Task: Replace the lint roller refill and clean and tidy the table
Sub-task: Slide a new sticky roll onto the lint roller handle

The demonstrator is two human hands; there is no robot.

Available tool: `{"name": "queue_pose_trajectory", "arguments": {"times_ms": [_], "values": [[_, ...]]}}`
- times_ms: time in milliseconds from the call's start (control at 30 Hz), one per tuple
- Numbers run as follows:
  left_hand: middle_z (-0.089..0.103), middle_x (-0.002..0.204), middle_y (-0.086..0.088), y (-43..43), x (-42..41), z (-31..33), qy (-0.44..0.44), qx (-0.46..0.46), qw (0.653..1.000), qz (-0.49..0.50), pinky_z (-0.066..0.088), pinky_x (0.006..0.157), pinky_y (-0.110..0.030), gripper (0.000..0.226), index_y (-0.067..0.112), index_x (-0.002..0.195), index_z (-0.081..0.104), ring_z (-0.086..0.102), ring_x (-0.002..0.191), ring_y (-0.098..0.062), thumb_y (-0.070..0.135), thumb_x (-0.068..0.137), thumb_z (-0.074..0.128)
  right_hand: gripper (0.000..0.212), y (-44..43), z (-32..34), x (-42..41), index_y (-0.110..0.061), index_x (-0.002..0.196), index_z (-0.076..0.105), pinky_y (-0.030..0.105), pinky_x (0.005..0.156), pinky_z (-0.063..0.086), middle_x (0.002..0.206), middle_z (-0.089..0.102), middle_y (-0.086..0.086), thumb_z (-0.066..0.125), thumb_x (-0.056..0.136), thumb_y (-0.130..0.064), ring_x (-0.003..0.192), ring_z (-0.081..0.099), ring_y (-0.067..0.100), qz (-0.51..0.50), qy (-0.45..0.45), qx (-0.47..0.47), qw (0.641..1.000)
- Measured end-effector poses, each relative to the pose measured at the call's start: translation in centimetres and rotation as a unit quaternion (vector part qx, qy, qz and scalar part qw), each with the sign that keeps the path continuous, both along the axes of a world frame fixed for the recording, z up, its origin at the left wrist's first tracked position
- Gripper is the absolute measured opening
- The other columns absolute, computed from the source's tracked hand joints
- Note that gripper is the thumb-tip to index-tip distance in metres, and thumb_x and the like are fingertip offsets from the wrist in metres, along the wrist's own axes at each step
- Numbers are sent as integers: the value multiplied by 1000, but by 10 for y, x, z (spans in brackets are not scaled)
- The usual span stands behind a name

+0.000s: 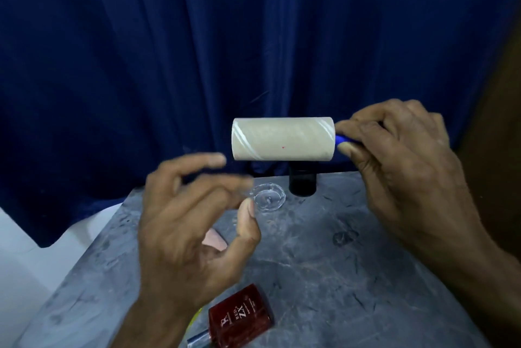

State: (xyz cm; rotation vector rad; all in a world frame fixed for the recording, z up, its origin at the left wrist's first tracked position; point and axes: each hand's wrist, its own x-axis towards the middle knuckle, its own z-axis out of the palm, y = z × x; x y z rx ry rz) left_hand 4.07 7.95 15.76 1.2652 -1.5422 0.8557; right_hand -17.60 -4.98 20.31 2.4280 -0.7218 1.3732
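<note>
A lint roller with a bare beige cardboard roll (282,139) is held level above the grey table (324,263). My right hand (400,167) grips its blue handle (342,139) just right of the roll. My left hand (194,223) hovers below and left of the roll, fingers spread and loosely curved, holding nothing. Its fingertips are blurred and lie a short way from the roll's left end.
On the table lie a small clear glass dish (269,198), a black cylindrical object (302,181) behind it, a red perfume bottle (239,319) on its side near the front, and a pink item (215,239) partly behind my left hand. A dark blue curtain (197,51) hangs behind.
</note>
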Motion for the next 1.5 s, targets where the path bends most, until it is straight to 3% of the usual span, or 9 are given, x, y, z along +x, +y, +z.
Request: {"name": "queue_pose_trajectory", "arguments": {"times_ms": [100, 233, 300, 633, 733, 900, 1033, 1233, 1500], "values": [[79, 83, 8, -4, -3, -3, 230, 88, 968, -52, 56, 73, -43, 41, 18, 77, 79, 74, 82, -18, 45, 100, 59, 27, 2, -3, 2, -7, 121, 70, 48, 81, 42, 109, 63, 7, 54, 104, -20, 95, 54, 28, 15, -12, 5, 1000], [81, 107, -13, -14, -11, 18, 570, 174, 736, -322, 61, 67, -36, 55, 20, 112, 75, 78, 81, -30, 66, 90, 56, 24, 8, -11, 14, -9, 120, 72, 42, 82, 38, 110, 65, 8, 58, 102, -16, 95, 50, 24, -3, 25, -24, 999], [79, 108, -12, -20, -19, 22, 593, 174, 705, -349, 58, 56, -33, 64, 16, 117, 73, 76, 74, -27, 70, 84, 66, 24, 10, -14, 18, -6, 120, 73, 42, 81, 38, 110, 67, 11, 62, 99, -12, 95, 49, 24, -7, 31, -44, 999], [76, 112, -1, -34, -9, 3, 608, 8, 716, -343, 61, 69, -30, 46, 16, 129, 62, 73, 95, -14, 15, 87, 82, 23, 17, 4, 1, -4, 117, 72, 28, 92, 44, 108, 68, 3, 60, 103, -18, 96, 59, 23, 68, -62, -12, 996], [75, 100, -8, -23, -9, 3, 652, 42, 678, -337, 57, 55, -30, 15, 17, 108, 71, 68, 78, -21, 29, 102, 63, 17, 25, 2, 1, -6, 109, 70, 27, 90, 48, 104, 63, -8, 68, 99, -19, 93, 61, 19, 88, -94, 1, 992], [72, 99, -12, -3, -14, 20, 587, 120, 695, -397, 53, 52, -33, 69, 8, 117, 70, 67, 73, -26, 69, 92, 47, 7, 22, 4, 0, -6, 93, 70, 44, 79, 50, 99, 72, 0, 70, 97, -13, 90, 65, 23, 91, -52, -22, 994], [74, 95, -1, -4, -13, 29, 543, 135, 753, -346, 55, 53, -31, 36, 26, 100, 78, 70, 75, -18, 58, 87, 66, 2, 19, 17, -3, -9, 92, 68, 37, 81, 45, 102, 70, -9, 68, 93, -8, 93, 56, 14, 95, -36, -39, 994], [69, 126, -2, 0, -1, 23, 498, 125, 747, -422, 62, 82, -36, 56, 17, 139, 63, 67, 111, -16, 13, 83, 69, 6, 13, 31, -4, -15, 100, 62, 24, 95, 32, 103, 72, -7, 66, 96, -15, 96, 53, 10, 93, -2, -34, 995], [74, 111, -2, 2, -5, 33, 545, 39, 750, -373, 61, 74, -31, 34, 20, 116, 74, 73, 100, -19, 32, 85, 74, 7, 16, 25, 14, -10, 98, 65, 30, 89, 44, 98, 72, -4, 65, 99, -17, 92, 59, 16, 122, -24, -32, 992]]}}
